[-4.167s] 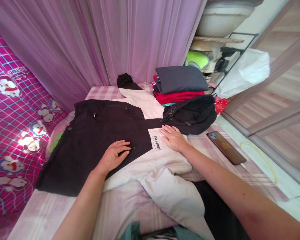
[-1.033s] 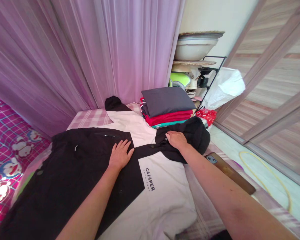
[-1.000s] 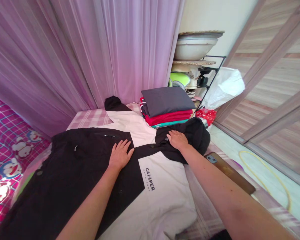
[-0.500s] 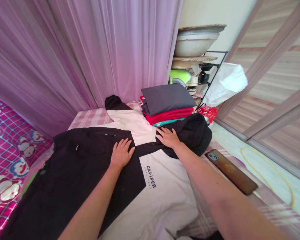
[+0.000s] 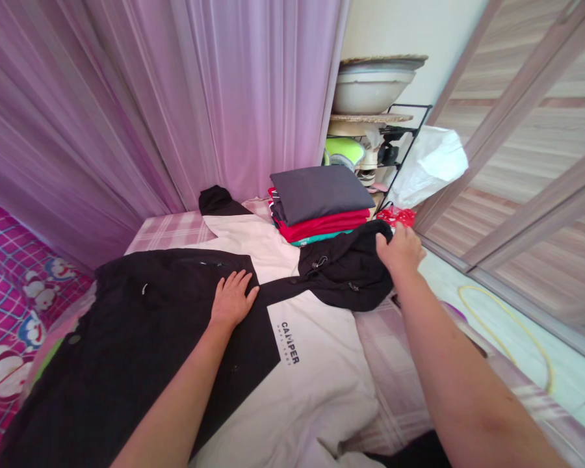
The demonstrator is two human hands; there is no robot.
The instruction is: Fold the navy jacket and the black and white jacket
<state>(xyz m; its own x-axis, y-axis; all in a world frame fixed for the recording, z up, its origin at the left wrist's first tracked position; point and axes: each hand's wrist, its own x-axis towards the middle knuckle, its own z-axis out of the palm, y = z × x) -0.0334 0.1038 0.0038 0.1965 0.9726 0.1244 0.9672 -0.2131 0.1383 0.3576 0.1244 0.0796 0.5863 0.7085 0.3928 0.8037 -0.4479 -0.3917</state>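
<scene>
Two hands on a black-and-white jacket (image 5: pixel 292 338) spread across the bed (image 5: pixel 175 231)

The left hand (image 5: pixel 231 300) lies flat and unclenched on the black chest panel; farther off and to the right, the right hand (image 5: pixel 400 248) pinches the far edge of the black hood (image 5: pixel 344 273) — the nearer hand to it — just in front of the stack of folded clothes (image 5: pixel 319 203).

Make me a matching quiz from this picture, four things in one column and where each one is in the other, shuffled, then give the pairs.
Things:
1. left hand
2. right hand
3. grey folded garment
4. white basin

Places:
A. top of the folded clothes stack
B. flat on the jacket's black panel
C. on the shelf rack by the curtain
D. gripping the far edge of the black hood

Pairs: 1-B, 2-D, 3-A, 4-C
</scene>
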